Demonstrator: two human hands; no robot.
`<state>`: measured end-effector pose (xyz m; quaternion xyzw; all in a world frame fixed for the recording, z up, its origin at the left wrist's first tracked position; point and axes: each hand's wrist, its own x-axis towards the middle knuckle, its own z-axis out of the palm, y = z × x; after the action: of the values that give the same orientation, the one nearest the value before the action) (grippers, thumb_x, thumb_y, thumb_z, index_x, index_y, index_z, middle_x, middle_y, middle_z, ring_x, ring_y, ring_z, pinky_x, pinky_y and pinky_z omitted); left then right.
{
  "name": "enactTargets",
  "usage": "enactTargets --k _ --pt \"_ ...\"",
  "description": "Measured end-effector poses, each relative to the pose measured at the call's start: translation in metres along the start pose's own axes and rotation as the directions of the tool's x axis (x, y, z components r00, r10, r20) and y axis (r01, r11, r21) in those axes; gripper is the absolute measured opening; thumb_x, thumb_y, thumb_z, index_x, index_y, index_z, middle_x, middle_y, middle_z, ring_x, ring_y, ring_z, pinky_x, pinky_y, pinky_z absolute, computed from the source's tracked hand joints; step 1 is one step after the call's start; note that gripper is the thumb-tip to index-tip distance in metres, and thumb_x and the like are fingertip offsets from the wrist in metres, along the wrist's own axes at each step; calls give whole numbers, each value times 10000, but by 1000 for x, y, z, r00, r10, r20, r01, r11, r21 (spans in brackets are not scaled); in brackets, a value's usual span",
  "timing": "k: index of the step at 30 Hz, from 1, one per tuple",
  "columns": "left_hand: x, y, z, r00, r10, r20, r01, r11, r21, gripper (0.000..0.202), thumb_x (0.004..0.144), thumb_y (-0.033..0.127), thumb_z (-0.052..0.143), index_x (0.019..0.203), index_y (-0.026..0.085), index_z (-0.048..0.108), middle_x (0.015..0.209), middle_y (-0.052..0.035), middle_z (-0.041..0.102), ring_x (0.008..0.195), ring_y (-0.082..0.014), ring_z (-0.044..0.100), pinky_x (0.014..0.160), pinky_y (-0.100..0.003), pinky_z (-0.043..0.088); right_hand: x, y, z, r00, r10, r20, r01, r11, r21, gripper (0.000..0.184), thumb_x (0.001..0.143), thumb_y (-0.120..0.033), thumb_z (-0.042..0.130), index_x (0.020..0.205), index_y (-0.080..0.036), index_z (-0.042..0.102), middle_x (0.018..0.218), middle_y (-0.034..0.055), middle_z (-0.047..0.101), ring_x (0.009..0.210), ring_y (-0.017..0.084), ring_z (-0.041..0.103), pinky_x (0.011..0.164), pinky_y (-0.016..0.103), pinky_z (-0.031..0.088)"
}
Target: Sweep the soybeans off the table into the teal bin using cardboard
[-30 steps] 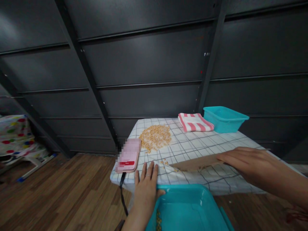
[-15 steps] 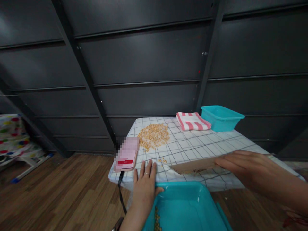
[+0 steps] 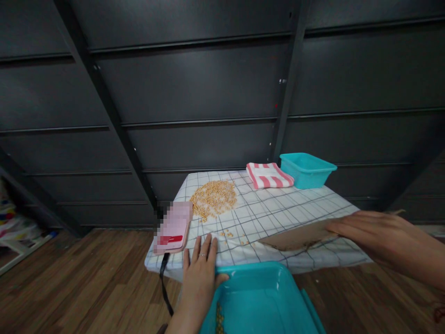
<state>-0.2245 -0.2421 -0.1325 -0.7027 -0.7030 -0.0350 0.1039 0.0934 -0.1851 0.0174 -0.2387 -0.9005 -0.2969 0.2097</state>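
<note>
My left hand lies with its fingers spread on the near edge of the checked tablecloth, its thumb at the rim of a turquoise plastic basin. A ring shows on one finger. Some beans sit along the basin's left side. On the right, my right hand grips a flat piece of brown cardboard, holding it low over the cloth, near the basin's far rim. Several loose soybeans lie between the cardboard and my left fingers. A larger spread of soybeans lies farther back.
A pink phone, partly blurred, lies at the table's left edge with a black cable hanging down. Toward the back right are a folded pink-and-white striped towel and a second turquoise basin. A dark panelled wall stands behind.
The cardboard has shifted to the right, away from the loose soybeans, and more of them show near the table edge. My left hand keeps its place on the cloth. The view has shifted slightly.
</note>
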Motion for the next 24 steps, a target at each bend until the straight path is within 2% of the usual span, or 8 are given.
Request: enactTargets --k 3,7,12,15,18,21,24 --pt "-1 -3 7 1000 12 -21 -12 1000 -2 662 747 296 531 1351 227 268 1395 -116 358 1286 -331 281 981 -558 301 -2 2 13 992 -123 33 124 992 -17 446 690 72 308 851 -204 620 737 40 689 633 137 636 575 229 502" --pt "0 -3 7 1000 13 -9 -13 1000 -1 664 743 302 536 1348 221 276 1395 -117 353 1282 -331 288 976 -559 308 15 1 40 993 -113 42 115 992 -47 380 729 55 308 852 -152 602 751 63 682 643 155 629 591 268 489" --pt "1 3 -6 999 -8 37 7 1000 18 638 737 278 551 1328 207 323 1388 -119 355 1277 -324 299 977 -549 319 47 1 70 991 -133 26 134 991 -24 300 757 8 360 866 -162 582 748 38 670 630 143 608 583 262 459" --pt "2 6 -14 997 -42 61 40 998 39 616 732 247 545 1315 215 349 1380 -123 365 1268 -327 315 971 -557 322 54 6 71 991 -130 23 131 991 -16 284 754 -1 375 860 -164 583 761 36 669 641 143 607 592 263 452" --pt "3 7 -16 996 -34 81 32 999 27 621 729 245 534 1319 210 343 1381 -126 365 1267 -334 314 966 -564 324 48 10 58 992 -127 14 127 992 15 316 747 9 361 886 -172 580 797 29 674 696 139 616 633 258 455" --pt "2 4 -10 997 -30 65 30 1000 10 624 729 249 528 1322 213 338 1384 -125 363 1269 -340 308 965 -570 321 38 9 50 990 -138 18 137 990 38 333 751 12 346 898 -178 576 799 16 676 702 132 618 653 252 455" --pt "1 0 -1 1000 -5 14 5 1000 -4 637 736 272 524 1334 225 311 1393 -117 355 1276 -340 296 966 -576 315 34 3 57 988 -157 -10 157 987 18 306 767 10 347 870 -169 573 785 27 678 660 131 614 620 248 456"
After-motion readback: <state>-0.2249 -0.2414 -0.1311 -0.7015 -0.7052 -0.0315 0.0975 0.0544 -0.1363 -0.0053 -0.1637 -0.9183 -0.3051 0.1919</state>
